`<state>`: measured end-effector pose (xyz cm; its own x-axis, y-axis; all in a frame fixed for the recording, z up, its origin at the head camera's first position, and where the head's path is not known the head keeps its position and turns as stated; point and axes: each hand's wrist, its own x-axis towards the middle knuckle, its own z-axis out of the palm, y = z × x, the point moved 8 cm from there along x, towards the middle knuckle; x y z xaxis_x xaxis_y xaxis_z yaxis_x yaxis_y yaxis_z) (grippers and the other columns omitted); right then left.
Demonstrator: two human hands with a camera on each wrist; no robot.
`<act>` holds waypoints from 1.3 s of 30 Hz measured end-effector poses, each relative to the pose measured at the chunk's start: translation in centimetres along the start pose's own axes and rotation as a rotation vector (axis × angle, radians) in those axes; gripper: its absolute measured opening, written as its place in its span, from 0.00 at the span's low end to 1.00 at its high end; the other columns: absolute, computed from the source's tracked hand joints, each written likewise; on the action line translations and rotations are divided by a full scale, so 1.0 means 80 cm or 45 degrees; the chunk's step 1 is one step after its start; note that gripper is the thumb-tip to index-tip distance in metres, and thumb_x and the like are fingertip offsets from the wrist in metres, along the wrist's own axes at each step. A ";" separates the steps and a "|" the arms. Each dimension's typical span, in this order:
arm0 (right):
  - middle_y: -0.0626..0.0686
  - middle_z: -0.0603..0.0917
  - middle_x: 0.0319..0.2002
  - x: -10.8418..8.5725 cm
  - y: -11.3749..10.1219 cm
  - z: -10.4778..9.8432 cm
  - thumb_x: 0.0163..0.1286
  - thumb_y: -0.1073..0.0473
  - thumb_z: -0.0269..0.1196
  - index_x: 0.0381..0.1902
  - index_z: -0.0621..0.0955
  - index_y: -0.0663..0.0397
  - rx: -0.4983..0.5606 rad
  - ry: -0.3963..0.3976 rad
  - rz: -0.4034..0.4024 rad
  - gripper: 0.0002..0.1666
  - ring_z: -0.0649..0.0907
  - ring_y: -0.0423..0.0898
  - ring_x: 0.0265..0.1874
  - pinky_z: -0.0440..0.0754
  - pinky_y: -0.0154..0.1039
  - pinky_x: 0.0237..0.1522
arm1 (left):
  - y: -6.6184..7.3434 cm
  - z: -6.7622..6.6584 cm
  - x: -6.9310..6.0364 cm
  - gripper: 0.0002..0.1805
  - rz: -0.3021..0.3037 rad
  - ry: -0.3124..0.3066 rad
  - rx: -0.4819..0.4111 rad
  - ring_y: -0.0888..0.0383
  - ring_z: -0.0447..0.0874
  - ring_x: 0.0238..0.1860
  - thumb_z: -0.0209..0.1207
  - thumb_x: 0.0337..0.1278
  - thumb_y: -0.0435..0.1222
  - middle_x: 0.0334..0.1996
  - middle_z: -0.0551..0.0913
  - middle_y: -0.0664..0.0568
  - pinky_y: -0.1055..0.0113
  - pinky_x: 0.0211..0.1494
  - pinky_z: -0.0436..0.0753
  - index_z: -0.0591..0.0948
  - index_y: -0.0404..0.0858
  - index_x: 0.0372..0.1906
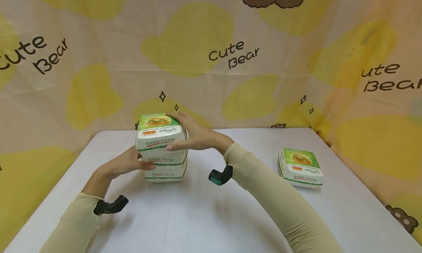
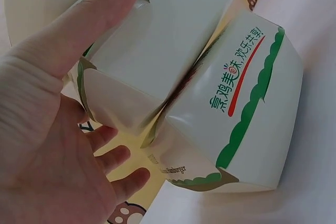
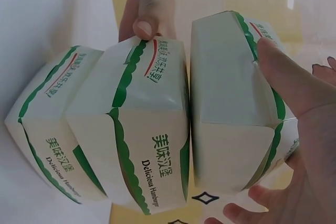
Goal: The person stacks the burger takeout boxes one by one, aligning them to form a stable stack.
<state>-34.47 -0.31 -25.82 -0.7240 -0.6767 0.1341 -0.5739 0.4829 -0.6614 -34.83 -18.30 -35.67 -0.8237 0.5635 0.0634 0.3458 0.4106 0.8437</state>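
Note:
Three white-and-green burger boxes form a column left of centre. My right hand (image 1: 197, 135) (image 3: 315, 108) grips the top box (image 1: 161, 145) (image 3: 231, 87), thumb on its front and fingers over its upper right edge. The left hand (image 1: 122, 163) (image 2: 47, 108) (image 3: 152, 11) holds the middle box (image 1: 171, 158) (image 2: 168, 35) (image 3: 152, 87) from the left, its thumb on the front; its other fingers show beside the box in the left wrist view. Under these, the bottom box (image 1: 165, 174) (image 2: 247, 93) (image 3: 47, 124) sits on the table. A thin gap separates top and middle boxes in the right wrist view.
Another burger box (image 1: 301, 168) lies on the right side of the white table (image 1: 197, 216). A patterned cloth (image 1: 184, 36) hangs behind the table and along its sides.

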 end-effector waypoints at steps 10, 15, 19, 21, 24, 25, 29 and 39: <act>0.53 0.50 0.80 0.000 0.000 -0.002 0.59 0.43 0.73 0.81 0.51 0.36 -0.041 -0.001 0.011 0.60 0.65 0.50 0.70 0.72 0.53 0.68 | -0.003 0.002 0.000 0.45 -0.044 -0.011 -0.024 0.32 0.65 0.72 0.70 0.54 0.37 0.68 0.74 0.37 0.23 0.69 0.57 0.59 0.42 0.75; 0.53 0.50 0.80 0.000 0.000 -0.002 0.59 0.42 0.72 0.81 0.52 0.39 -0.039 0.002 0.004 0.60 0.68 0.49 0.67 0.73 0.50 0.66 | -0.003 0.003 0.000 0.45 -0.053 -0.016 -0.020 0.31 0.62 0.73 0.69 0.55 0.37 0.69 0.74 0.37 0.22 0.70 0.54 0.59 0.42 0.75; 0.53 0.52 0.79 0.000 0.000 -0.004 0.59 0.43 0.73 0.81 0.52 0.40 -0.034 0.015 -0.017 0.60 0.67 0.49 0.68 0.72 0.51 0.68 | -0.003 0.002 0.000 0.45 -0.058 -0.013 -0.003 0.31 0.62 0.73 0.69 0.55 0.38 0.69 0.73 0.37 0.22 0.70 0.54 0.58 0.43 0.75; 0.53 0.52 0.79 0.000 0.000 -0.005 0.59 0.43 0.72 0.81 0.53 0.39 -0.029 0.022 -0.024 0.59 0.67 0.49 0.69 0.71 0.51 0.69 | -0.003 0.002 0.000 0.46 -0.062 -0.013 0.004 0.31 0.61 0.74 0.69 0.55 0.39 0.69 0.73 0.38 0.22 0.69 0.55 0.58 0.44 0.76; 0.52 0.53 0.79 -0.001 0.000 -0.007 0.60 0.43 0.72 0.81 0.53 0.38 -0.023 0.031 -0.022 0.59 0.67 0.49 0.68 0.71 0.50 0.68 | -0.003 0.002 -0.001 0.47 -0.059 -0.016 0.001 0.32 0.62 0.74 0.69 0.55 0.39 0.69 0.73 0.39 0.22 0.70 0.56 0.57 0.44 0.76; 0.52 0.53 0.79 -0.002 0.000 -0.008 0.60 0.43 0.72 0.81 0.53 0.37 -0.019 0.033 -0.019 0.58 0.68 0.49 0.67 0.71 0.50 0.68 | -0.002 0.002 -0.001 0.47 -0.055 -0.020 -0.001 0.33 0.63 0.73 0.69 0.55 0.38 0.69 0.74 0.39 0.23 0.70 0.57 0.56 0.44 0.76; 0.51 0.53 0.79 -0.006 -0.002 -0.012 0.59 0.42 0.72 0.81 0.53 0.34 -0.016 0.041 -0.002 0.59 0.66 0.50 0.70 0.70 0.53 0.70 | 0.001 0.001 -0.001 0.47 -0.026 -0.040 -0.008 0.34 0.65 0.72 0.68 0.55 0.37 0.69 0.74 0.40 0.27 0.70 0.62 0.55 0.43 0.77; 0.48 0.51 0.81 -0.012 -0.001 -0.020 0.57 0.39 0.73 0.80 0.53 0.28 -0.047 0.074 0.057 0.59 0.58 0.54 0.78 0.64 0.65 0.73 | 0.002 -0.005 -0.005 0.51 -0.052 -0.054 0.029 0.33 0.60 0.75 0.68 0.55 0.39 0.71 0.71 0.41 0.27 0.70 0.63 0.51 0.45 0.79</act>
<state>-34.32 1.22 -24.75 -0.7694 -0.6213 0.1486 -0.5538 0.5328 -0.6399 -34.64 -18.75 -35.30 -0.8177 0.5756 0.0064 0.3230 0.4497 0.8327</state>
